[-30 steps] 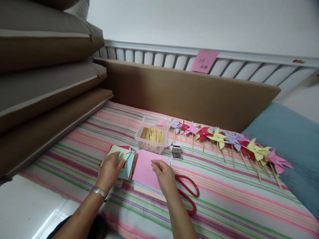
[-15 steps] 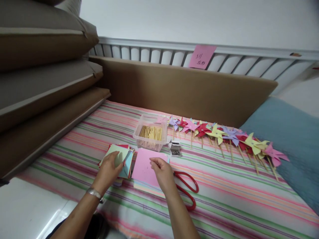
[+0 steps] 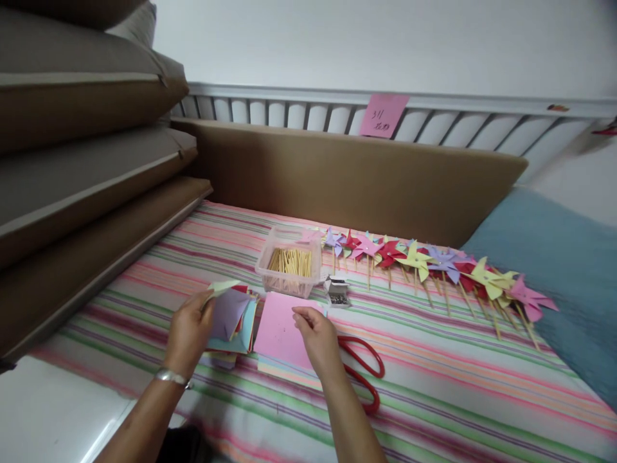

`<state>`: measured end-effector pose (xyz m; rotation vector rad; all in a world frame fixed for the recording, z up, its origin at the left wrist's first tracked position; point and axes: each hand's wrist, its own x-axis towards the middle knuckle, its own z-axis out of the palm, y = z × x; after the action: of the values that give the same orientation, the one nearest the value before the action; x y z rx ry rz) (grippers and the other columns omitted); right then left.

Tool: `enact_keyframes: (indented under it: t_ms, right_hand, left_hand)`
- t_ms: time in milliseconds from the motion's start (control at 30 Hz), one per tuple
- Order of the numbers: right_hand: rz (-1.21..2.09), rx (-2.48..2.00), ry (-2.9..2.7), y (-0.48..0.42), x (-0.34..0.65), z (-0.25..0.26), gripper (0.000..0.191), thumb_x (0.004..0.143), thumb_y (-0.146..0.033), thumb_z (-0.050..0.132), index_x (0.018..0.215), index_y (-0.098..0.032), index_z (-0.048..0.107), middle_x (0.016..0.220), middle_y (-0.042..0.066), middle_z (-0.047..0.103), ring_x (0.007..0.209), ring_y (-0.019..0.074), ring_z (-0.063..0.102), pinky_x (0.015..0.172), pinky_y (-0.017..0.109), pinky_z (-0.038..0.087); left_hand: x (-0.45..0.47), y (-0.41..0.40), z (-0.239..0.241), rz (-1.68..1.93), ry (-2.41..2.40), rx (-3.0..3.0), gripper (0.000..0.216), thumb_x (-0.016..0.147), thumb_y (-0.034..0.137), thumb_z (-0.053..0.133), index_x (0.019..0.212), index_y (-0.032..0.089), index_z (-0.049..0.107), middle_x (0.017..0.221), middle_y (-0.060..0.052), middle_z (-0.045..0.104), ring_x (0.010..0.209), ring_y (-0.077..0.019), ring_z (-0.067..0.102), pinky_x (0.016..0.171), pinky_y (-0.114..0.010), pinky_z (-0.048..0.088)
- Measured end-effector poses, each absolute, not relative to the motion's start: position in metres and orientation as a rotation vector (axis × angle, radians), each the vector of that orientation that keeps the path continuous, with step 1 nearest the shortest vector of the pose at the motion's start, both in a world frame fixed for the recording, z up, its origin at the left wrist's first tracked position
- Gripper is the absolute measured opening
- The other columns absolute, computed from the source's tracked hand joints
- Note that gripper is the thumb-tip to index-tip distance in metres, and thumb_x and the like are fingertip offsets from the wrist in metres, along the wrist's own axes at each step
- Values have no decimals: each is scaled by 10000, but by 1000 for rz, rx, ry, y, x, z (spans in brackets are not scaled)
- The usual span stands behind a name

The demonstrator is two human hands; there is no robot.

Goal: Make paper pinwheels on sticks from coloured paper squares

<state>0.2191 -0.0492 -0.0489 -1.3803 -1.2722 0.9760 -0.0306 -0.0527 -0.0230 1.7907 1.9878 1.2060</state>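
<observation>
My left hand (image 3: 189,334) pinches a pale green sheet of paper (image 3: 222,287) by its edge, lifted and tilted over a loose stack of coloured paper squares (image 3: 247,325). A lilac sheet (image 3: 228,312) now tops that stack. Over a neater stack of pink paper squares (image 3: 282,328) hovers my right hand (image 3: 319,337), thumb and fingertips pressed together; whatever is between them is too small to make out. Red-handled scissors (image 3: 369,373) lie beside my right wrist, their blades hidden.
Behind the stacks stand a clear plastic box (image 3: 289,283) of wooden sticks and a small open box (image 3: 337,292) of metal pins. Several paper pinwheels (image 3: 441,260) line the back right. Stacked cushions (image 3: 96,167) rise at left, and a brown board (image 3: 357,173) stands behind.
My left hand has drawn back to the left, lifting the pale green sheet off the stack and uncovering the lilac one. My right hand has hardly moved.
</observation>
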Motion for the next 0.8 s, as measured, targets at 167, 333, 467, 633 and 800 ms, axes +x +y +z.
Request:
enact_keyframes:
  t_ms: [167,333,467,633,800]
  right_hand:
    - [950,-1337,-1207,-49,219,-43,213,759,-330,614,883,-184,708,940,87,721,907,259,646,824,389,490]
    - [1202,-1097,-975,-54,212,-28,389,828,-508,548,963,-177,703,969,100,721,908,245,652,765,348,510]
    - [1447,-806,-800,-58,214,-19,505,840,-610,478,1067,-208,682,1045,76,699,932,224,632,776,330,495]
    - [1406,-1001,-745,-60,220,-22,268,674,-414,746,752,-162,699,691,13,672,654,153,582,624,250,436]
    - [1335,-1130,-740,-60,220,-27,237,656,-363,741,639,-150,639,586,-17,611,548,116,500,567,234,382]
  left_hand:
    - [-10,-58,43,1452,1775,1445,269,779,346,586,957,181,703,824,-34,715,801,-223,642,704,-295,487]
    - [29,-47,48,1229,1118,672,193,674,202,695,839,104,715,714,-59,726,624,-174,647,575,-247,509]
    - [45,-36,16,1072,1062,500,109,708,110,643,788,82,710,744,-89,734,606,-153,644,558,-229,512]
    - [52,-32,3,970,996,536,94,742,133,637,789,88,705,726,-80,731,621,-163,650,564,-227,507]
    - [56,-34,7,996,890,472,283,854,341,523,869,140,723,830,-78,749,720,-195,683,680,-283,547]
